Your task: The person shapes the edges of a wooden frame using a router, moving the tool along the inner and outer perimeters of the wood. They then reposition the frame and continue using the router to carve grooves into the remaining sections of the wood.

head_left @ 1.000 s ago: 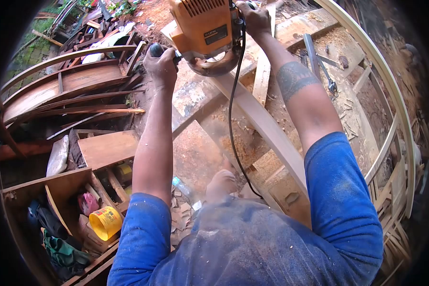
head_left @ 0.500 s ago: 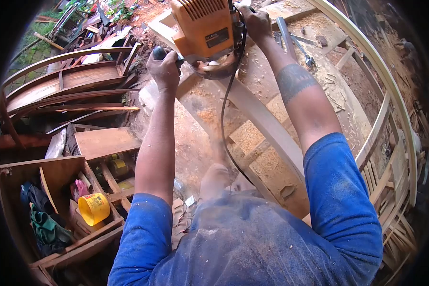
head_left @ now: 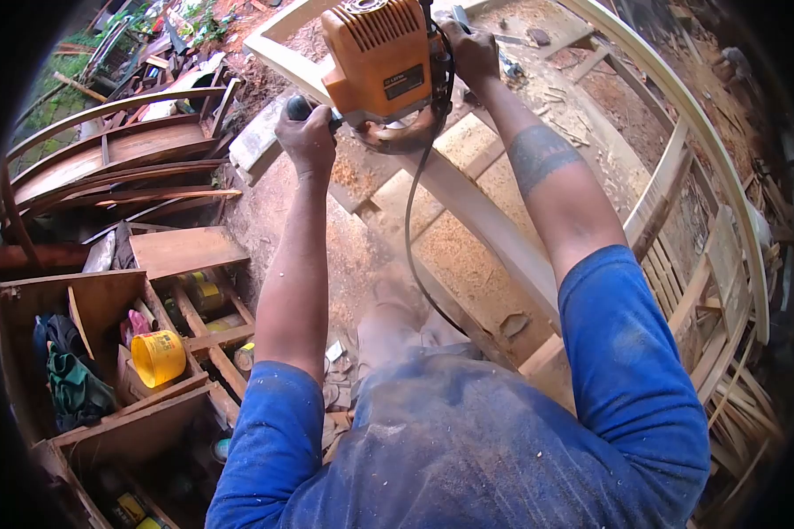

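An orange router [head_left: 379, 66] stands at the top middle of the head view, on a pale wooden rail [head_left: 481, 212] that runs down to the right. My left hand [head_left: 307, 139] is wrapped round the router's dark left knob. On the far side, my right hand [head_left: 469, 55] grips the other handle, its fingers partly hidden. A black cord [head_left: 411, 212] hangs from the router and curves down towards my lap. The cutting bit is hidden beneath the router's base. Wood shavings lie on the boards around the rail.
At lower left are open wooden boxes [head_left: 88, 291] holding cloths and a yellow container [head_left: 158, 359]. Curved wooden frame pieces [head_left: 715, 132] arc along the right side. Scrap wood [head_left: 150, 159] is heaped at left. A pale block [head_left: 265, 145] lies near my left hand.
The router and both hands have shifted slightly along the rail, grips unchanged. My view has moved too: the surroundings sit further left, and more of the lower-left boxes shows.
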The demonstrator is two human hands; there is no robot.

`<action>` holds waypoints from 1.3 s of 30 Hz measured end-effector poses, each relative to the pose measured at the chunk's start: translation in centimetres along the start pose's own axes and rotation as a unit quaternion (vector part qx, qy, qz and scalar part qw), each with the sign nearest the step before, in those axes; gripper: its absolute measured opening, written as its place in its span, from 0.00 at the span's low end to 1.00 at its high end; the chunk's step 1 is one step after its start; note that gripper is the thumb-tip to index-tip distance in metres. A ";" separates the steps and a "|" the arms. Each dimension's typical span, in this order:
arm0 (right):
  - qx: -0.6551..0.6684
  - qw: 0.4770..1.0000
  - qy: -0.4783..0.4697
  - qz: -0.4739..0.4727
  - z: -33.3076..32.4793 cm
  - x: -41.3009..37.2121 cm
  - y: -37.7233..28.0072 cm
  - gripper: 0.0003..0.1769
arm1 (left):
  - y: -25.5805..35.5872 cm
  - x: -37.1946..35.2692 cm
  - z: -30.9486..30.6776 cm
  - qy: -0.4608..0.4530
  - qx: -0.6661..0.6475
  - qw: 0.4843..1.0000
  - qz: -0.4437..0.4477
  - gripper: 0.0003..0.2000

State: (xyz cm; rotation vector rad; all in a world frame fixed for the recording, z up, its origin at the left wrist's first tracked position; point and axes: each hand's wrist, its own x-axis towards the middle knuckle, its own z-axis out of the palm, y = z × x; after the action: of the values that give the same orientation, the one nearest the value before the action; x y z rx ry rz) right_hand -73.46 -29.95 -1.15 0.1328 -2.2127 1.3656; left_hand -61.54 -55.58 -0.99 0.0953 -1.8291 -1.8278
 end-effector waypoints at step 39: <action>-0.410 0.882 0.088 -0.215 -52.1 -33.2 5.5 0.05 | 16.8 -50.5 16.1 -0.112 -0.047 0.992 -0.032 0.03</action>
State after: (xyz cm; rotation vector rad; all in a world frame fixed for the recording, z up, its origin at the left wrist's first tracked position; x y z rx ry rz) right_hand -26.93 11.01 -3.61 0.1650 -2.2289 0.1432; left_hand -20.06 -18.57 -0.33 -0.0895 -1.9034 -2.0370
